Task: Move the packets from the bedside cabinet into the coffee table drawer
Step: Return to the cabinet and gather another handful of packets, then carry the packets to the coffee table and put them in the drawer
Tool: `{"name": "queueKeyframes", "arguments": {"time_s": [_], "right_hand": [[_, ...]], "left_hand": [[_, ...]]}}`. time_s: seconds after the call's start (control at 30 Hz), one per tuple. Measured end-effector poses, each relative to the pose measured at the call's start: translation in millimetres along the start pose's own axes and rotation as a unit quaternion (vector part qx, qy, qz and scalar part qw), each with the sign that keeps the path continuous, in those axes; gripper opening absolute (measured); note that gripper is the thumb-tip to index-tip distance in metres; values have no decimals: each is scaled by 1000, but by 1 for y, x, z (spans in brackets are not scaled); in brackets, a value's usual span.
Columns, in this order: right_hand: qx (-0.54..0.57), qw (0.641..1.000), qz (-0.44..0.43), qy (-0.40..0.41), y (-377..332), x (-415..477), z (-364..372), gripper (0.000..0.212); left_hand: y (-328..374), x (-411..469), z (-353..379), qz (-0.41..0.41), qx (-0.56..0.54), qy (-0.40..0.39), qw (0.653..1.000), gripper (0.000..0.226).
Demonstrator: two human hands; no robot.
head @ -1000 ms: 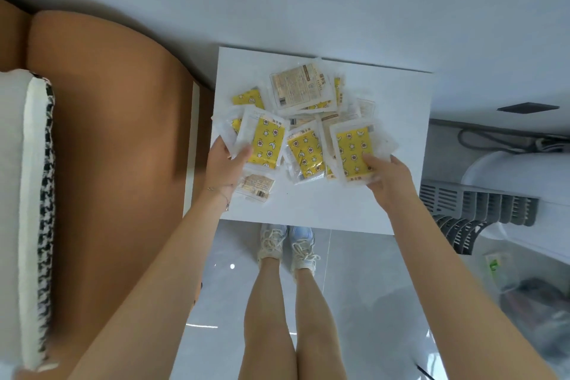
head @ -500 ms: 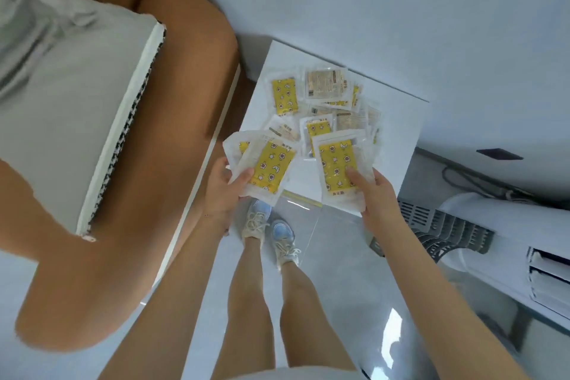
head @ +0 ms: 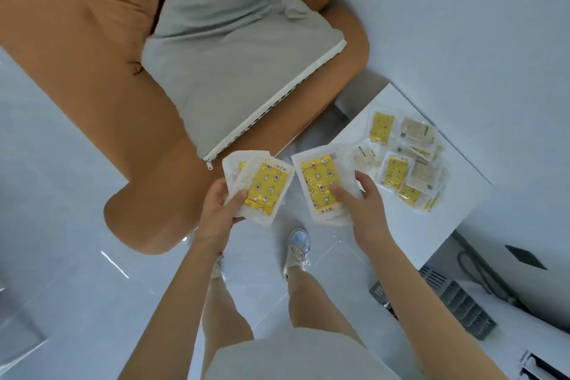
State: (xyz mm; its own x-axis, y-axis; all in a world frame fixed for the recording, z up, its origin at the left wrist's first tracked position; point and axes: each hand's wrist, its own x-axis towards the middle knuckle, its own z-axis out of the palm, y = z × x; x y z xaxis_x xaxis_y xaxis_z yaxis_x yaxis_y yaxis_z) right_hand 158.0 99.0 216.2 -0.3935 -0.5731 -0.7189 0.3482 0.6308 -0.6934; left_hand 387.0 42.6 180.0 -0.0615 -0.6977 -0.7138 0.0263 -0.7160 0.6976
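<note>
Early stage: my left hand (head: 216, 214) fingers (head: 237, 197) grip a few packets (head: 266, 187), my right hand (head: 365, 213) holds another stack (head: 319, 183), both clear of the bedside cabinet (head: 462, 210), its pile (head: 408, 163) left, drawer unseen.

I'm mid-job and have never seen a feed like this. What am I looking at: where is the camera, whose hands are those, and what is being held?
There is no machine here. One wide-angle camera sits on a person's head and looks down, so you see their own arms, legs and shoes above the floor. The left hand grips a few yellow-printed packets. The right hand grips a second stack, with the thumb on top. Both bundles are in the air, beside the white bedside cabinet at the right, where a pile of packets lies. At the upper left is a brown sofa with a grey cushion on it.
</note>
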Motion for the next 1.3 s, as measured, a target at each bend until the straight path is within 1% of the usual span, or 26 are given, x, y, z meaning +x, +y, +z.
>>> {"name": "queueKeyframes", "arguments": {"time_s": [0.1, 0.17, 0.23, 0.33, 0.4, 0.53, 0.7, 0.9, 0.97, 1.17, 1.3], "right_hand": [[-18, 1000, -7, -21, 5, -14, 71, 40], [-34, 999, -22, -31, 7, -22, 103, 34], [-53, 997, -37, -49, 15, -34, 148, 31], [-62, 994, -49, -76, 27, -58, 215, 30], [-70, 992, -49, -93, 36, -73, 258, 29], [-87, 988, -44, -118, 57, -105, 341, 40], [-112, 981, -47, -151, 79, -143, 429, 41], [-148, 967, -44, -203, 93, -173, 510, 36], [-168, 960, -45, -221, 96, -179, 535, 36], [-251, 926, -78, -269, 106, -183, 616, 37], [-291, 904, -77, -304, 114, -178, 677, 40]], "left_hand": [[14, -1, -62, 22, -24, 40, 999, 18], [20, -3, -89, 21, -50, 55, 997, 18], [28, -10, -135, 26, -80, 80, 993, 20], [35, -18, -212, 51, -78, 122, 988, 23], [36, -27, -264, 61, -80, 136, 986, 20], [36, -46, -361, 73, -90, 165, 980, 18], [25, -68, -461, 70, -118, 215, 967, 18], [8, -87, -533, 64, -180, 281, 941, 17], [6, -90, -550, 61, -209, 302, 928, 21], [19, -80, -599, 69, -293, 350, 887, 25], [29, -68, -638, 69, -337, 378, 860, 30]]}}
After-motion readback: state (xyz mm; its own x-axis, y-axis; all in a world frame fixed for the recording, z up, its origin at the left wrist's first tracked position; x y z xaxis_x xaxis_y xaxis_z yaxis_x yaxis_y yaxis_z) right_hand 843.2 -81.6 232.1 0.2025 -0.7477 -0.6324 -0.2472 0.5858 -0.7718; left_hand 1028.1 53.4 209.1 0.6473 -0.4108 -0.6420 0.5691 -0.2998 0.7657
